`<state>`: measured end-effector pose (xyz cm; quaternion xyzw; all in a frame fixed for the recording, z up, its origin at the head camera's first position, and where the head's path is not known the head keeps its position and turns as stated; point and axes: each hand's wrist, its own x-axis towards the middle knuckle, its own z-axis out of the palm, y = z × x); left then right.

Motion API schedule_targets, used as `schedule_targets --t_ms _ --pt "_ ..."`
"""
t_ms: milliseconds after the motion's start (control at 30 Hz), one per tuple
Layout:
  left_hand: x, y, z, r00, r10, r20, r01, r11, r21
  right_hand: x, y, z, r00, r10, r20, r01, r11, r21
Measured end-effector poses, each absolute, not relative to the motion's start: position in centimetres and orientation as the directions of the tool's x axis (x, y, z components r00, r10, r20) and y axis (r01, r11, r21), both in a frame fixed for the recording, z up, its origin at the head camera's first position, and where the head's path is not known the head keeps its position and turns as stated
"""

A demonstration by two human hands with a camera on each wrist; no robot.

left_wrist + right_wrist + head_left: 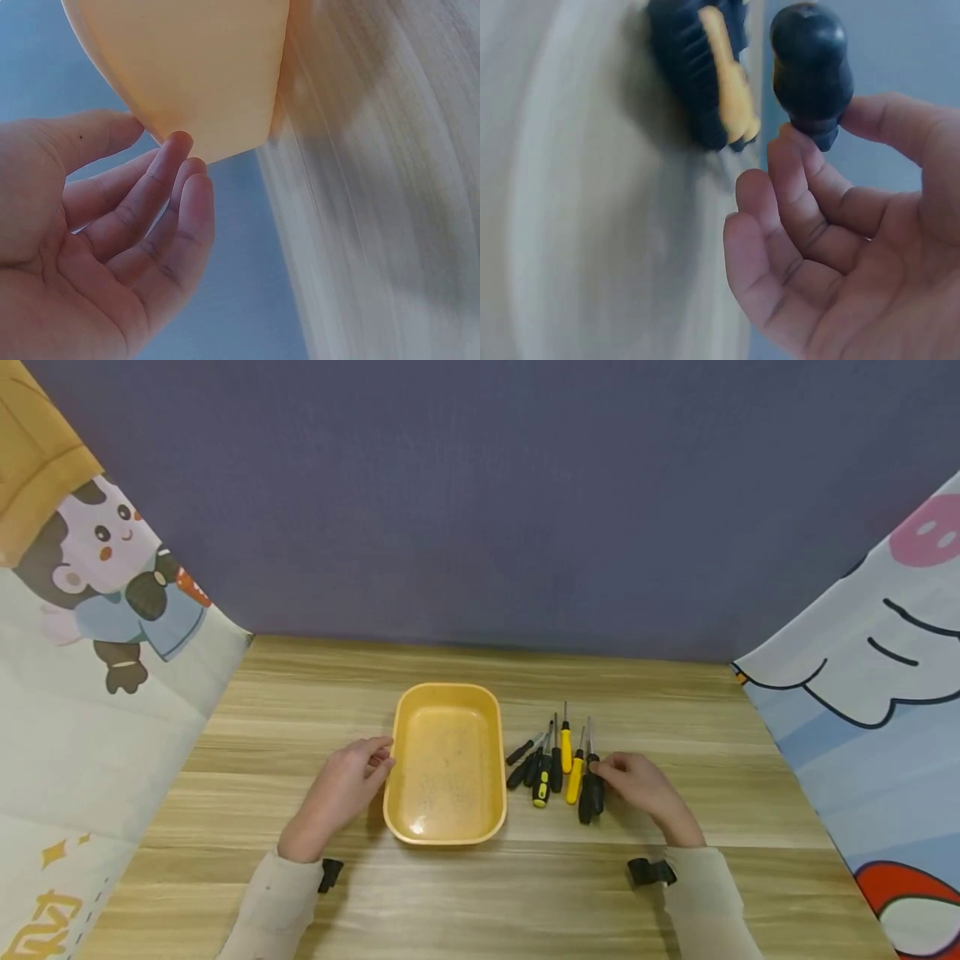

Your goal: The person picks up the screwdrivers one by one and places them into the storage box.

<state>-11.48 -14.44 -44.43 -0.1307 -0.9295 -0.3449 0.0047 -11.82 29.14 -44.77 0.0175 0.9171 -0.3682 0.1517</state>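
Note:
A yellow rectangular plastic tray with rounded corners stands on the table. My left hand is at its left side, thumb and fingers pinching the rim; the left wrist view shows the tray's outer wall beside the fingertips. To the right of the tray, my right hand pinches a black-handled screwdriver between thumb and fingers. Another black screwdriver lies right beside it. Nearby are yellow-handled screwdrivers and a black-and-yellow one.
Several more dark screwdrivers lie fanned out between the tray and the right hand. The wood-grain table meets a dark blue panel at the back. Cartoon-printed sheets flank both sides.

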Motion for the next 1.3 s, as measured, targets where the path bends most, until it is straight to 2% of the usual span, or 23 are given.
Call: schedule_targets --t_ms 267,500,900,1300 --pt "-11.4 -14.4 -44.2 -0.964 0.244 0.108 0.256 0.735 0.628 -12.8 26.2 -42.5 -0.954 -0.184 -0.235 0.067 0.636 -0.768" --pt "-11.4 -14.6 -44.3 -0.964 0.244 0.108 0.256 0.731 0.632 -14.2 23.2 -40.8 -0.947 -0.258 -0.19 -0.029 0.661 -0.75" --pt "-11.3 -14.7 -44.1 -0.963 0.244 0.118 0.263 0.729 0.632 -16.2 17.9 -39.2 -0.929 -0.322 -0.184 -0.075 0.649 -0.757" --pt "-11.2 -14.7 -43.9 -0.967 0.235 0.097 0.242 0.731 0.638 -17.7 13.2 -39.2 -0.886 -0.419 -0.198 -0.107 0.601 -0.792"
